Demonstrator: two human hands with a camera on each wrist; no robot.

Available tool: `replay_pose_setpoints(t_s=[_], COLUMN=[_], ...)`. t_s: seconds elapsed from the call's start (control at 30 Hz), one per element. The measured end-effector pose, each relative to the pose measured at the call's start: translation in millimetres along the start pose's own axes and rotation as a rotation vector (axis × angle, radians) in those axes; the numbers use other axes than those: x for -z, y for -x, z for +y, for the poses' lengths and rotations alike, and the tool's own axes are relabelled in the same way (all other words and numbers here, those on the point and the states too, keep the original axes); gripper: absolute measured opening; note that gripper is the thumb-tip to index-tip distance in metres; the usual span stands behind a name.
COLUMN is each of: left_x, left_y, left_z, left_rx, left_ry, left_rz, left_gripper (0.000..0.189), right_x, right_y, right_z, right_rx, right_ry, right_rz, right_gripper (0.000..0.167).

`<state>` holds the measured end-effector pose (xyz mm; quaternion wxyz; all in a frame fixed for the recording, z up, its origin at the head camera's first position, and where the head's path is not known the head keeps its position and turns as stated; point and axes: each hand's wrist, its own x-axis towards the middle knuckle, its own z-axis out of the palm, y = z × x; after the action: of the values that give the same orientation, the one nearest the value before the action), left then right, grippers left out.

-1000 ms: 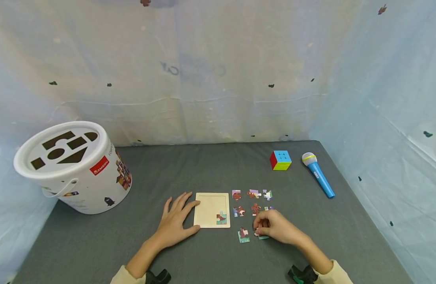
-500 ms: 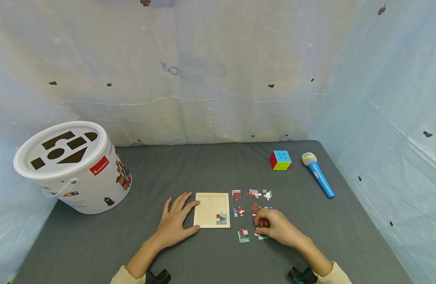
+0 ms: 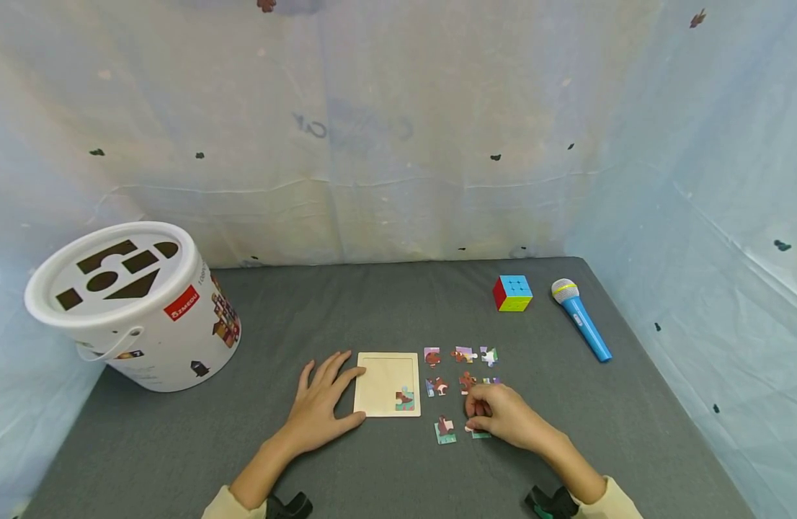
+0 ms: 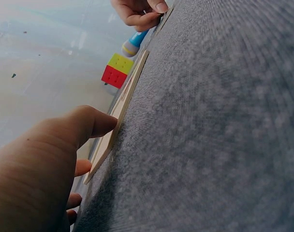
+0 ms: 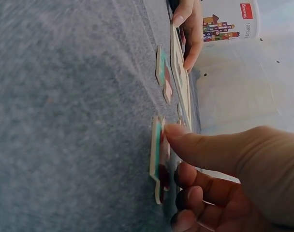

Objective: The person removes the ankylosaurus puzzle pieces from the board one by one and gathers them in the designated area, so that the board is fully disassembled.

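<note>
A square wooden puzzle tray (image 3: 377,378) lies flat with one teal and brown piece (image 3: 405,399) in its lower right corner. My left hand (image 3: 317,411) has its fingers spread at the tray's left side. Its thumb (image 4: 106,124) touches the tray's near edge. To the right of the tray, my right hand (image 3: 511,419) bends over a puzzle piece (image 5: 158,150) with a green edge and brown print. The right thumb (image 5: 178,134) presses on this piece and the other fingers curl in close at its far side, hiding part of it.
Several loose puzzle pieces lie in rows right of the tray, among them a green-edged one (image 3: 445,429) and a purple and brown one (image 3: 432,357). Farther back are a puzzle cube (image 3: 514,293) and a blue toy microphone (image 3: 583,321). A white lidded bucket (image 3: 139,310) stands at left.
Almost nothing moves. The right hand shifts very slightly over the same puzzle piece, while the left hand and the tray keep their places.
</note>
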<state>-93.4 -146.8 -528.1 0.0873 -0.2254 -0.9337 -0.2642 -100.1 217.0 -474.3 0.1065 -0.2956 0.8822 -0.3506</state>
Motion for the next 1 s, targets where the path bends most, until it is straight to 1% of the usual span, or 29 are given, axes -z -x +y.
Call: replay_pose_setpoints(t_s=[0.17,0.3,0.4,0.53,0.6,0.67,0.77,0.9,1.0], left_x=[-1.1,-1.1,-0.8,-0.7,-0.5,-0.4,0.3,1.0,1.2], left_y=[0.0,-0.2,-0.3,-0.1,-0.1,0.1,0.0,-0.5,-0.4], left_z=[-0.2,0.0,0.3,0.4,0.6,0.6,1.3,1.9,2.1], left_rx=[-0.013,-0.013,-0.011,-0.008,-0.003,0.003,0.011,0.015,0.015], left_ry=[0.002,0.005,0.004,0.002,0.001,0.0,-0.003,-0.003,-0.005], left_rz=[0.018,0.016,0.016,0.015,0.007,-0.003,-0.015,-0.018,-0.021], left_gripper=[0.07,0.07,0.069,0.069,0.069,0.069,0.07,0.069,0.069], right_x=[1.1,2.2,2.3,-2.8,-7.5,-12.5,-19.0,-25.4,-28.7], right_y=[-1.7,-4.1,-10.0,-23.5,-31.5,-39.8,-53.0,-69.9,-79.2], right_z=[-3.9,-8.4,-13.8,-24.1,-29.9,-35.2,-42.1,-47.7,-49.8], right_rx=[-0.002,-0.003,0.02,0.073,0.1,0.125,0.16,0.212,0.216], right_ry=[0.041,0.069,0.083,0.084,0.071,0.048,-0.001,-0.026,-0.028], right_rz=[-0.019,-0.043,-0.037,-0.002,0.0,-0.015,-0.05,-0.082,-0.1], right_gripper=[0.026,0.028,0.028,0.022,0.018,0.017,0.022,0.028,0.032])
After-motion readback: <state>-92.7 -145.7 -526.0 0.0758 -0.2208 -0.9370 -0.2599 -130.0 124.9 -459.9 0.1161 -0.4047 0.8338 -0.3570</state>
